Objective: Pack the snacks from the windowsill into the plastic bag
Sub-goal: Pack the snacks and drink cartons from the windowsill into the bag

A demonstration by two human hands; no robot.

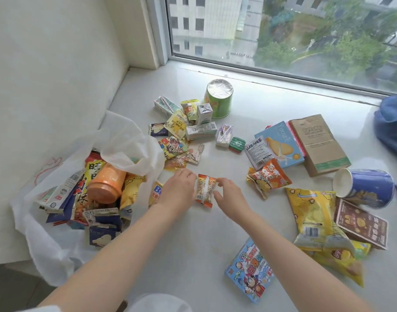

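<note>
At centre frame I had my left hand (178, 184) and right hand (229, 194) loosely flanking the small orange packet (205, 190), fingers touching its sides without gripping, judging it light, crinkly, best pinched by its edges.

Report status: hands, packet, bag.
Left hand and right hand on small orange snack packet, grip unclear. Plastic bag open, part-filled. Nothing in the way.

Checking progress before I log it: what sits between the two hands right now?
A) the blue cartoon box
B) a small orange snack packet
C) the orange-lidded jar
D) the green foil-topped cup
B: the small orange snack packet lies on the windowsill with the left hand and right hand at its two sides.
</note>
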